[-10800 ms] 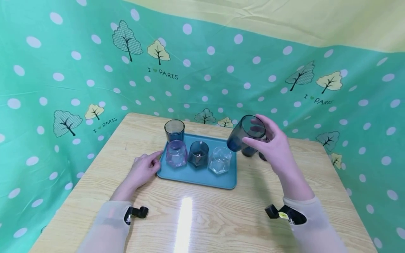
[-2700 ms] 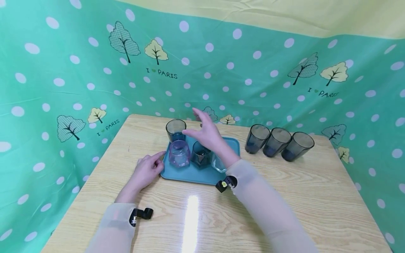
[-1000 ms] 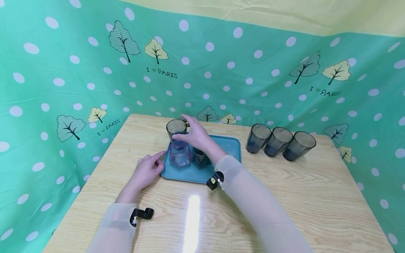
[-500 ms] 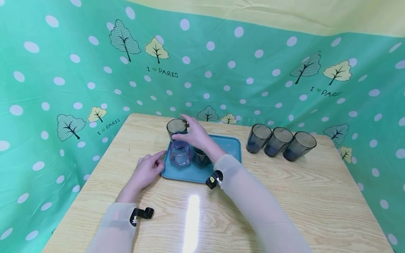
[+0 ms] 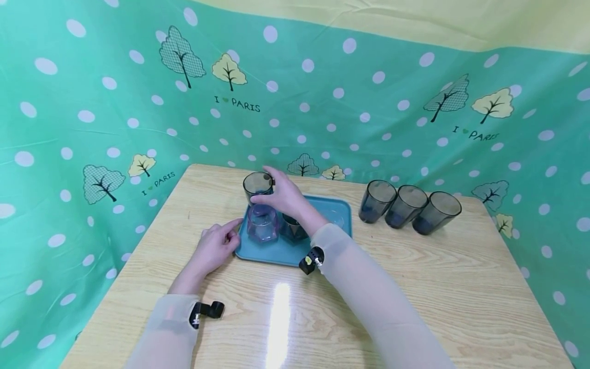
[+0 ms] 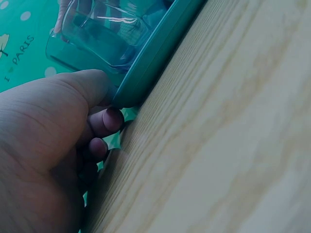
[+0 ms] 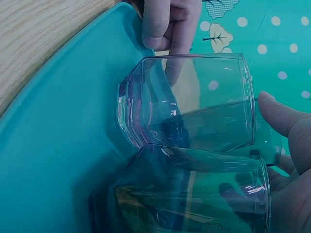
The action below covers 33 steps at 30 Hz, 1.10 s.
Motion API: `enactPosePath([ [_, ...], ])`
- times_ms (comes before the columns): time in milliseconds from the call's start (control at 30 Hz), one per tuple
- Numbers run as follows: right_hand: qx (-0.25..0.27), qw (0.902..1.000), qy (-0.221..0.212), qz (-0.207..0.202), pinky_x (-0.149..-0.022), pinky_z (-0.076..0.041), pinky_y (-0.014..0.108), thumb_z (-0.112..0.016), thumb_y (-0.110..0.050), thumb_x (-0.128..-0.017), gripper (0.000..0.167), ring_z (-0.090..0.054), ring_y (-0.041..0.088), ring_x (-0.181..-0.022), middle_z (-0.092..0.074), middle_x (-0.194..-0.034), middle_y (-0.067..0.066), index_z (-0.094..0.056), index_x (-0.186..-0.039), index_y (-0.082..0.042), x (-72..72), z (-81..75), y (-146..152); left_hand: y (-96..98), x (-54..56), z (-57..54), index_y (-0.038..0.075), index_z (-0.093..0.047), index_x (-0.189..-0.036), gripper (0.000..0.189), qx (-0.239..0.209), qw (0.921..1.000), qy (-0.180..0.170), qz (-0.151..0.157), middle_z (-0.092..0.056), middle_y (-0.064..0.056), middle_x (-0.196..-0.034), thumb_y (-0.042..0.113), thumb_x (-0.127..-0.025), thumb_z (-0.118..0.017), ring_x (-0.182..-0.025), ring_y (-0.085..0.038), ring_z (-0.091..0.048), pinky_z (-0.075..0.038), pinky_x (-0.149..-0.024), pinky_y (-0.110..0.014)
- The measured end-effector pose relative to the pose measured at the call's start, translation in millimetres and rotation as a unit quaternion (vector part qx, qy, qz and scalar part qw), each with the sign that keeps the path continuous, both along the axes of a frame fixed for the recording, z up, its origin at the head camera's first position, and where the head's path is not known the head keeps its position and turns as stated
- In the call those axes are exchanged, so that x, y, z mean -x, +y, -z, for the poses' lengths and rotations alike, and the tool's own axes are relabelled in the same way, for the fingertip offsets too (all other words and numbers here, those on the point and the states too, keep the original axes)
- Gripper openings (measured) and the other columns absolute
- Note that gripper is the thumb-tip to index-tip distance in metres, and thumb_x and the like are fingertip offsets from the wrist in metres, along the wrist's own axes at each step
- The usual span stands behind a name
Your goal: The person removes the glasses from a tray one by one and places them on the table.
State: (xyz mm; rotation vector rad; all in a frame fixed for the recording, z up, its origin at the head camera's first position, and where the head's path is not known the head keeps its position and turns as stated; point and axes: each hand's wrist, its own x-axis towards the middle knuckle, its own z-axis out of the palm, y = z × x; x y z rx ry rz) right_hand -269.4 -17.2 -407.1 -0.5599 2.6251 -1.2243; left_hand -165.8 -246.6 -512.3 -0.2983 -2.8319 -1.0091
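My right hand (image 5: 288,197) reaches across the blue tray (image 5: 272,253) and holds a tall dark glass (image 5: 258,183) at its back left corner, thumb on the near side, fingers on the far side. My left hand (image 5: 213,251) grips the tray's left rim; in the left wrist view the thumb (image 6: 95,87) lies against the edge with the other fingers curled below. On the tray, a purple-tinted faceted glass (image 5: 262,225) stands before the tall one. Beside it is a dark faceted glass (image 5: 293,229), partly under my right hand. A clear glass (image 5: 338,219) is mostly hidden by my forearm.
Three tall dark glasses (image 5: 376,202) stand in a row on the wooden table (image 5: 415,297), right of the tray. A green dotted curtain (image 5: 322,102) hangs behind the table's back edge.
Earlier my right hand held a tall dark glass right of the tray; three now stand there. The hand then moved left and took hold of the back-left glass. My left hand stayed.
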Motion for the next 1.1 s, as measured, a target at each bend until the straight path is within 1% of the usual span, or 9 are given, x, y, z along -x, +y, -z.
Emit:
enactPosePath([
  [233, 0.006, 1.0000, 0.002, -0.001, -0.122, -0.041, 0.049, -0.089, -0.040, -0.095, 0.096, -0.044, 0.032, -0.155, -0.041, -0.173, 0.010, -0.037, -0.173, -0.018, 2.9, 1.7, -0.9, -0.7, 0.3, 1.4, 0.000, -0.068, -0.146, 0.048, -0.008, 0.9997, 0.022, 0.001, -0.063, 0.007, -0.084, 0.011, -0.100, -0.066, -0.081, -0.021, -0.052, -0.035, -0.090, -0.054],
  [500, 0.011, 0.9999, -0.007, 0.006, -0.119, -0.043, 0.049, -0.089, -0.040, -0.095, 0.092, -0.047, 0.032, -0.153, -0.044, -0.171, 0.008, -0.041, -0.171, -0.018, 3.2, 1.7, -1.3, -0.7, 0.1, -1.5, 0.002, -0.066, -0.150, 0.047, 0.001, 1.0000, -0.004, -0.001, -0.064, 0.006, -0.086, 0.009, -0.103, -0.067, -0.084, -0.021, -0.053, -0.035, -0.093, -0.053],
  [767, 0.017, 0.9998, -0.004, 0.014, -0.118, -0.045, 0.049, -0.090, -0.040, -0.094, 0.091, -0.050, 0.031, -0.150, -0.047, -0.169, 0.008, -0.043, -0.170, -0.018, 3.0, 3.8, -1.7, -0.6, -0.7, -2.6, 0.002, -0.067, -0.149, 0.047, 0.004, 1.0000, -0.004, -0.001, -0.063, 0.007, -0.085, 0.008, -0.103, -0.067, -0.084, -0.020, -0.053, -0.036, -0.094, -0.054],
  [1100, 0.024, 0.9995, 0.003, 0.022, -0.118, -0.045, 0.048, -0.091, -0.040, -0.093, 0.089, -0.050, 0.029, -0.150, -0.050, -0.166, 0.008, -0.048, -0.166, -0.016, 2.9, 5.2, -1.6, -1.5, 0.3, 0.7, 0.002, -0.066, -0.150, 0.048, 0.002, 1.0000, 0.001, -0.001, -0.064, 0.006, -0.085, 0.009, -0.103, -0.067, -0.083, -0.021, -0.053, -0.036, -0.094, -0.053],
])
